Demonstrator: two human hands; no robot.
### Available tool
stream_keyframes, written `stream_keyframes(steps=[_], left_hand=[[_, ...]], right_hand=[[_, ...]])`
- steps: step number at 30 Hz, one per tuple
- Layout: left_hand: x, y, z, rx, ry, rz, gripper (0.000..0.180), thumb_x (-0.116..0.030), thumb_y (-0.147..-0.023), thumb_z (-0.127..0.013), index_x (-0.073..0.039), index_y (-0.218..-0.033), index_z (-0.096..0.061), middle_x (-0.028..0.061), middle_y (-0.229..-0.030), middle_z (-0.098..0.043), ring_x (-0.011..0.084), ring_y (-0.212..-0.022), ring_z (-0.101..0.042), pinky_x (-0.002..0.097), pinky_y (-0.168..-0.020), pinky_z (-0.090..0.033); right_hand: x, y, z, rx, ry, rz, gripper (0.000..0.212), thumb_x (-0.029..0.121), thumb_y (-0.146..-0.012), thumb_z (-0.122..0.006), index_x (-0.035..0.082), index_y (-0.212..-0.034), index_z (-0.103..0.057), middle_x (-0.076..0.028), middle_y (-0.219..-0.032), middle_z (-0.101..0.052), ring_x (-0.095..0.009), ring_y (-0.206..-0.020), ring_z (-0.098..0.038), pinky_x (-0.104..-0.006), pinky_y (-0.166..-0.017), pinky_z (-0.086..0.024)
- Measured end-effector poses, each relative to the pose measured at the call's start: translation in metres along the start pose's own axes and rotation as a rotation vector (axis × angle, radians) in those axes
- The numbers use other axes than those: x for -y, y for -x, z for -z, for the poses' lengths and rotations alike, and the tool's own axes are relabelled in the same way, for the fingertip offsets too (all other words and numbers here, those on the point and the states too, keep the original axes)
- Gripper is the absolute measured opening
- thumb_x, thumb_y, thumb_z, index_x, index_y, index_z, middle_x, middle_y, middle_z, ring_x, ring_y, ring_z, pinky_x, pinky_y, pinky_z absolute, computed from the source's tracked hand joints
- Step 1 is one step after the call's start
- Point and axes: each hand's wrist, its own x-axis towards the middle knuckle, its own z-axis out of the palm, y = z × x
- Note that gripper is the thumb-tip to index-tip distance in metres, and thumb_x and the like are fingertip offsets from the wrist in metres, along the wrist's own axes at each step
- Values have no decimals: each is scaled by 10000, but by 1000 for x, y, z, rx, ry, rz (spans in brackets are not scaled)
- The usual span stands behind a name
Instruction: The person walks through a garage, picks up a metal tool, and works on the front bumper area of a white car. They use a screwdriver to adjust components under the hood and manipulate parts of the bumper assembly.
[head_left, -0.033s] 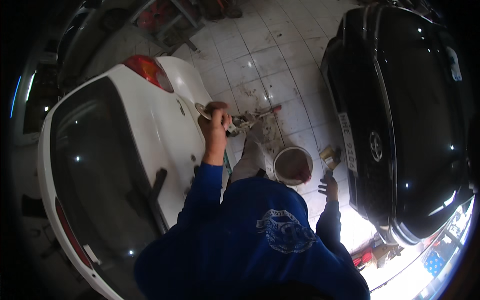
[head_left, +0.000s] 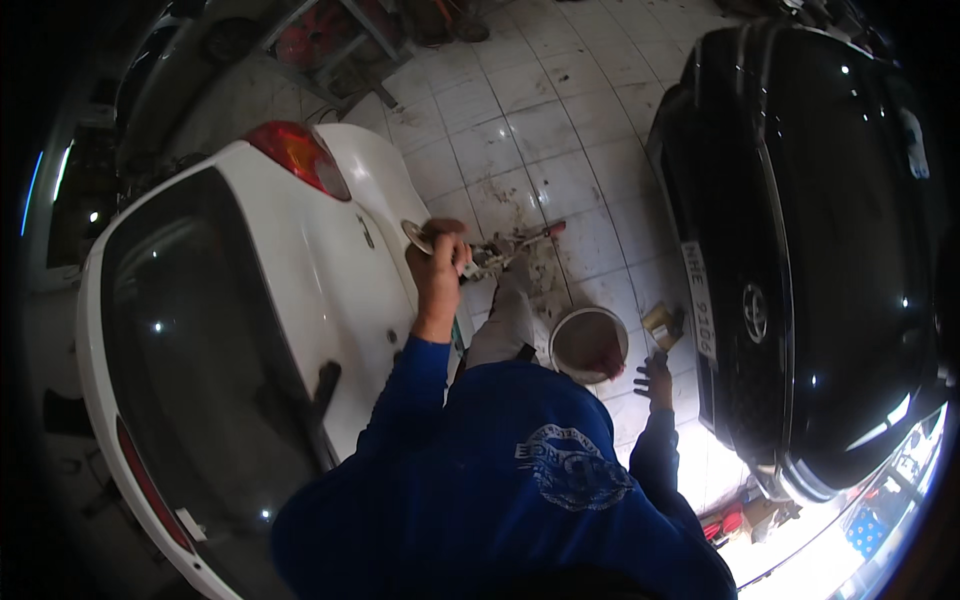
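Head view: pale disc beside the white car
Left hand: fingers curled around the disc's edge
Right hand: fingers spread, seemingly empty
Disc handling: best kept flat, pressure light

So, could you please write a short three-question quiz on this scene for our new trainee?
1. True or false: the left hand is nearer to the white car than the right hand is.
2. Multiple choice: the car on the picture's right side is which colour? A) yellow, B) black, C) silver.
3. Fill in the missing word: the round, open bucket stands on a floor laid with pale ____.

Key: 1. True. 2. B. 3. Tiles.
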Motion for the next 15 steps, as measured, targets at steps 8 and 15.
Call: stream_keyframes(steps=[8, 15], left_hand=[[-24, -192, -1, 105, -184, 217, 201, -15, -918, -489, 32, -876, -680, 23, -637, -567, 58, -516, -437, 242, -478, -344], [-57, -316, 5, 151, -181, 155, 181, -38, -929, -509, 19, -897, -678, -1, -650, -552, 51, -533, -439, 240, -496, -350]], right_hand=[[173, -54, -148, 312, 189, -264, 380, 379, -951, -613, 96, -1200, -572, -89, -974, -698, -236, -706, -691, -394, -549, -577], [157, -124, -158, 20, -54, -263, 320, 398, -978, -524, 138, -1141, -616, -56, -860, -656, -235, -677, -631, -432, -542, -544]])
